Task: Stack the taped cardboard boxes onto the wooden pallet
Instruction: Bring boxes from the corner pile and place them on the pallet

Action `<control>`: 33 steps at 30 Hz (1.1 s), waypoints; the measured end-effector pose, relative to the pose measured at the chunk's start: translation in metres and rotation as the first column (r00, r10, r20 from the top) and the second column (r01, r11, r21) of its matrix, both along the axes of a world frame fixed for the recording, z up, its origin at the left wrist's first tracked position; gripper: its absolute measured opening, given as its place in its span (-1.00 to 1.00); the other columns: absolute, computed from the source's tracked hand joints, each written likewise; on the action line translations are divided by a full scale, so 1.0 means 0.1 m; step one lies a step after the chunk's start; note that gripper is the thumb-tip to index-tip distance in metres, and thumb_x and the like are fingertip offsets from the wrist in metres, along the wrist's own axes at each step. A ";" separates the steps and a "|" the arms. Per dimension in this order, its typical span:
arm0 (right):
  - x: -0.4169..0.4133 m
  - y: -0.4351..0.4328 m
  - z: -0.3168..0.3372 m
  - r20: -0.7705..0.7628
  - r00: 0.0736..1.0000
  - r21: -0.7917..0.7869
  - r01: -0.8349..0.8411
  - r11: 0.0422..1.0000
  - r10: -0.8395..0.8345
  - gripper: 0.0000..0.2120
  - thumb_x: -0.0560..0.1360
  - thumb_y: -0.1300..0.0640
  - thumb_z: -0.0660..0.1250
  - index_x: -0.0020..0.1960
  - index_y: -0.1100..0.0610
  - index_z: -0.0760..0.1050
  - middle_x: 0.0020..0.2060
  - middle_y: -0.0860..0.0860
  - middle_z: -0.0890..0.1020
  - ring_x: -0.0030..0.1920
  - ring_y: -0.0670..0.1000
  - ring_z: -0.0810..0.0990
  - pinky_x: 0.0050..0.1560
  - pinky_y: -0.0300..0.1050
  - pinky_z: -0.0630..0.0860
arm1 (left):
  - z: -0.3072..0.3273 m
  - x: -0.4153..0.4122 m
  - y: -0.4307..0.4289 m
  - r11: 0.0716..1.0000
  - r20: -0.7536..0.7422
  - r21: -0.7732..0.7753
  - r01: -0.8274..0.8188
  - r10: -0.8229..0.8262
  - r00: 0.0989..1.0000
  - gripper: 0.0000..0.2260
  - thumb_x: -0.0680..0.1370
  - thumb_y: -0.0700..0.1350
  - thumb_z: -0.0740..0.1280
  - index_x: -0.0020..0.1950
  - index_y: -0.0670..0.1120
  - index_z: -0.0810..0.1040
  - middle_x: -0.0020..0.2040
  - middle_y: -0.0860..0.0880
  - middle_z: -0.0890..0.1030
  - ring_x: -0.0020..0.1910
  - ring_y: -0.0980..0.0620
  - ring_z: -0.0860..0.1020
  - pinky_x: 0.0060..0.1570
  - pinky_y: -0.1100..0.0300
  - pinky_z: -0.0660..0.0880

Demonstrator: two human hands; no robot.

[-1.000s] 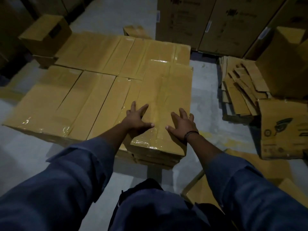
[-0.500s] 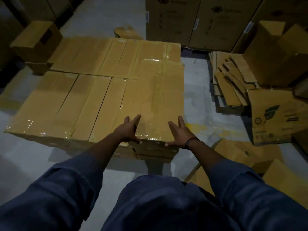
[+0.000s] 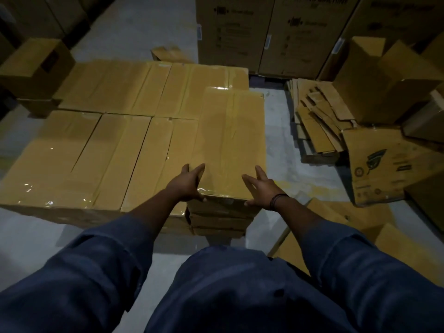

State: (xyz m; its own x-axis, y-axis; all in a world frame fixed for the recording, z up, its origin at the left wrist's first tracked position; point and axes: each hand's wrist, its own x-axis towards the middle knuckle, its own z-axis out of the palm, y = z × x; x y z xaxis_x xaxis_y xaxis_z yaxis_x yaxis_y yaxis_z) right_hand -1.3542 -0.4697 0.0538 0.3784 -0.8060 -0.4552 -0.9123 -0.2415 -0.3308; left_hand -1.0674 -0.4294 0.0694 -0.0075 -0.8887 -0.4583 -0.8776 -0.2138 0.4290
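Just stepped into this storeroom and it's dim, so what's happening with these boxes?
A person in blue sleeves has the left hand and right hand pressed to the near corners of a taped cardboard box. It lies on top of a layer of similar boxes, at its right end. The pallet underneath is hidden.

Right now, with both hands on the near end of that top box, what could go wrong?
1. The top box sits at the right edge of the lower boxes, beside bare floor; a skewed push could tip it off.
2. Left hand and right hand lie flat on glossy tape, no grip, so they may slip.
3. Loose cardboard lies on the floor to the right: possible trip.
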 end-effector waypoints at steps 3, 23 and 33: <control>0.05 0.04 -0.04 -0.015 1.000 -0.020 -0.022 1.000 0.022 -0.01 0.38 -0.10 0.59 0.61 -0.24 0.05 0.63 -0.02 -0.25 0.56 0.30 0.15 0.48 0.21 0.33 | -0.03 0.05 0.04 1.000 0.005 -0.003 -0.003 0.003 1.000 0.17 0.32 -0.01 0.69 0.70 0.15 -0.04 0.68 -0.20 -0.13 0.56 -0.34 0.25 0.42 -0.15 0.44; 0.08 0.13 -0.07 -0.087 0.986 -0.046 -0.147 0.988 0.143 -0.07 0.48 0.03 0.52 0.61 -0.28 -0.01 0.61 -0.12 -0.31 0.56 0.31 0.08 0.45 0.22 0.36 | -0.25 0.20 0.24 0.999 0.020 -0.024 -0.032 0.033 0.999 0.18 0.28 0.07 0.70 0.68 0.21 -0.03 0.68 -0.21 -0.10 0.55 -0.34 0.28 0.37 -0.13 0.48; 0.24 0.17 0.00 0.065 0.995 0.071 0.070 0.995 -0.075 0.05 0.40 -0.18 0.54 0.65 -0.15 -0.08 0.60 0.05 -0.37 0.59 0.31 0.07 0.50 0.18 0.31 | -0.15 0.07 0.23 0.997 0.097 0.075 -0.007 0.000 0.995 0.23 0.27 0.40 0.57 0.68 0.17 -0.16 0.65 -0.22 -0.29 0.57 -0.44 0.14 0.47 -0.28 0.33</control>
State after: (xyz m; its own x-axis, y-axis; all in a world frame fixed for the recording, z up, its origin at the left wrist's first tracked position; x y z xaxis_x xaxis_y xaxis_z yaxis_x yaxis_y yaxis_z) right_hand -1.3303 -0.4526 0.0542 0.3518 -0.8002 -0.4858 -0.9017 -0.1503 -0.4054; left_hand -1.0601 -0.4063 0.0545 0.0431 -0.8516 -0.5224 -0.9133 -0.2455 0.3250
